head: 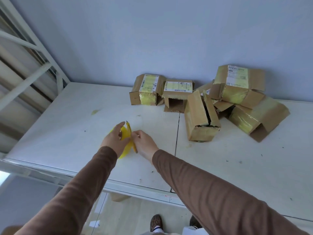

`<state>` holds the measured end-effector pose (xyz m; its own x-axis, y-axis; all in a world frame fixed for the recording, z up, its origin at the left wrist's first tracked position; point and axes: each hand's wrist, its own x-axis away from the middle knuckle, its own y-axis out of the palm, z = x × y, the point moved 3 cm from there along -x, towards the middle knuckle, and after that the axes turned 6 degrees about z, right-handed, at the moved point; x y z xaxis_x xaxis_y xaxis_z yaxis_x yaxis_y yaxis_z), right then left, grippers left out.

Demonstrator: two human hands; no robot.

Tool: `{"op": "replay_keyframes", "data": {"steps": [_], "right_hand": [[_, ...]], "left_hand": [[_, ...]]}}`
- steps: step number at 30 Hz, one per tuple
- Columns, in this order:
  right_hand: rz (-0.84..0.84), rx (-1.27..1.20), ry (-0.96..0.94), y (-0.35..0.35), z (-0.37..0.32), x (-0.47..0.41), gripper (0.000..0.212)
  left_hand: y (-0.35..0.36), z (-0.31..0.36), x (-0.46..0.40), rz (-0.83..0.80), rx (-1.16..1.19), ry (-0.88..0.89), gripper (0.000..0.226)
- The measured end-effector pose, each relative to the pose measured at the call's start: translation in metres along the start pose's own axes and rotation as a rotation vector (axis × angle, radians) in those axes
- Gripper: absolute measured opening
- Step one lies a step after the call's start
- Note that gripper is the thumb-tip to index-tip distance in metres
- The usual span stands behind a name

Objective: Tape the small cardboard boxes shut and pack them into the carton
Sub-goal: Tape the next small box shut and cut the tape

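Note:
A yellow roll of tape (126,135) stands on edge on the white table (67,133). My left hand (115,139) holds the roll from the left, fingers over its top. My right hand (144,144) grips a thin yellow utility knife (132,137), its blade tip pointing away, right against the roll. Several small cardboard boxes lie in a heap at the back right: one with a label (146,89), an open one (177,94), a nearer one with split flaps (199,118), and a stacked pair (240,83). No carton is in view.
A wall runs behind the table. A white metal frame (33,68) stands at the left. The table's front edge (135,189) is near my body; a seam (177,133) splits the tabletop. Shoes and floor show below.

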<state>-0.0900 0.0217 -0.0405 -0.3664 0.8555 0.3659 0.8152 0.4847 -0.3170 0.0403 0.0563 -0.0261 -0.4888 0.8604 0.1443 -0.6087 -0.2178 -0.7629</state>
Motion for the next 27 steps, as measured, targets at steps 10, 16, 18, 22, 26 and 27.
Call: {"op": "replay_keyframes", "data": {"steps": [10,16,18,22,26,27], "right_hand": [[0.254,0.749,-0.472,-0.096,-0.026,0.026,0.019],[0.193,0.954,-0.547,-0.128,-0.017,0.033,0.004],[0.168,0.947,-0.600,-0.130,-0.016,0.037,0.010],[0.227,0.871,-0.625,-0.125,-0.002,0.040,0.012],[0.475,0.877,-0.713,-0.135,-0.027,0.045,0.023],[0.536,0.788,-0.656,-0.145,-0.038,0.046,0.020]], "left_hand": [[0.037,0.059,0.033,-0.341,0.826,-0.290,0.028],[0.058,0.065,0.047,-0.413,0.736,-0.273,0.029],[0.060,0.069,0.050,-0.407,0.707,-0.256,0.026],[0.061,0.071,0.041,-0.248,0.656,-0.156,0.008],[0.059,0.071,0.030,-0.113,0.533,0.023,0.020],[0.060,0.070,0.027,-0.137,0.544,0.028,0.022]]}}
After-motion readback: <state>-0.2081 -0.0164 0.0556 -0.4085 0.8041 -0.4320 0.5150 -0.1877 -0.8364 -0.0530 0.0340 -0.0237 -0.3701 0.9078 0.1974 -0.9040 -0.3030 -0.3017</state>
